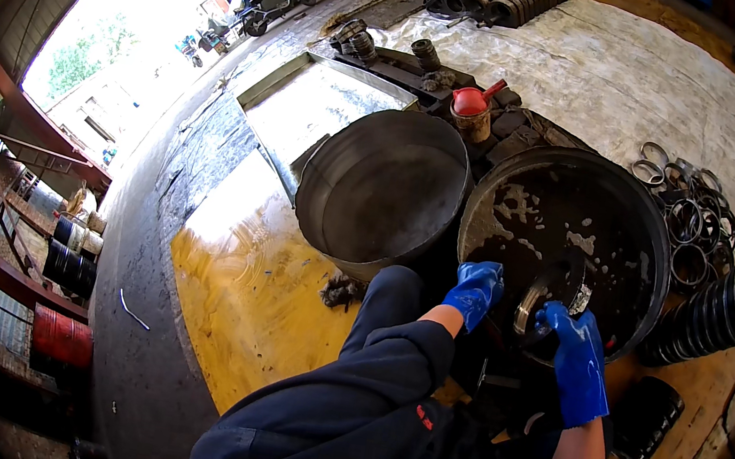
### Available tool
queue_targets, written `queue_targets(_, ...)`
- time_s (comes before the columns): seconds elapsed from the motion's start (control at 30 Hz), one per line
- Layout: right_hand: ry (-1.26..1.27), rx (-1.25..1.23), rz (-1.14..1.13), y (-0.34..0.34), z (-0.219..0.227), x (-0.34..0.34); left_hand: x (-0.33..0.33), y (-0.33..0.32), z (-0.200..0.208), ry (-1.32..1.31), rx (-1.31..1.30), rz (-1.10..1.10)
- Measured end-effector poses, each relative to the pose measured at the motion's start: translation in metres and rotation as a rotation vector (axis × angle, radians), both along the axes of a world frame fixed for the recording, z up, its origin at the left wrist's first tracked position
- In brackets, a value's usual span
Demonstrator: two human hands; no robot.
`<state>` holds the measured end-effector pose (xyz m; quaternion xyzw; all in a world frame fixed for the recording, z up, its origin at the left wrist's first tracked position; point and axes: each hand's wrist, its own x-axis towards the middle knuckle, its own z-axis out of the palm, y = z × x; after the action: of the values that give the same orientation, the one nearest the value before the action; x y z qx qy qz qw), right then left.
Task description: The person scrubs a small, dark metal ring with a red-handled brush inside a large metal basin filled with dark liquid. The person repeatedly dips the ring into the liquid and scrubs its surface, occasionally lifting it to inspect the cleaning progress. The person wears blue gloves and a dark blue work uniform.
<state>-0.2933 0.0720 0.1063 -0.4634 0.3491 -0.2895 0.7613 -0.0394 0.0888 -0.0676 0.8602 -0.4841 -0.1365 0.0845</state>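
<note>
Metal ring (540,298), round and shiny at its edge, is at the near rim of a wide black basin (650,243), partly dipped in the liquid. The basin holds a dark, oily-looking liquid with white patches of foam on top. The right hand (578,356), in a blue rubber glove, is curled on the ring from the right side. The left hand (475,291), also in a blue glove, is bent at the basin's left rim, just beside the ring; whether it touches the ring cannot be told.

Just left of the black basin stands a grey metal tub (384,184), round, with smooth dull walls, and it looks dry inside. Behind both containers a red funnel (474,101) sits on a small brownish can (475,126).

At the right of the basin, on the ground, thin metal rings (688,216) lie loose in a pile, and a row of thick dark rings (716,315) stands packed side by side, edges worn bright. A flat black tray (651,419) lies nearer to the person. The floor (234,295) under the tub is yellow and glossy, and a pale wrinkled sheet (618,77) covers the ground further back.
</note>
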Motion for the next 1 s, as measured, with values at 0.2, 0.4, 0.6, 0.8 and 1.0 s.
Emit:
queue_targets(0.2,-0.022,-0.001,-0.022,0.0,0.001,0.0,-0.003,-0.003,0.007,0.065,0.104,0.011)
queue_targets(0.4,-0.045,0.01,-0.014,0.001,-0.004,0.003,0.002,0.001,0.006,0.125,0.1,0.068)
queue_targets(0.6,-0.035,0.003,-0.041,-0.002,-0.003,-0.001,-0.008,-0.007,0.027,0.1,0.14,0.025)
queue_targets(0.8,-0.056,0.01,-0.015,0.001,-0.005,0.0,-0.003,0.002,0.016,0.023,0.038,0.034)
queue_targets(1.0,-0.054,0.007,-0.023,0.004,-0.015,-0.005,-0.01,0.0,0.009,0.074,0.109,0.011)
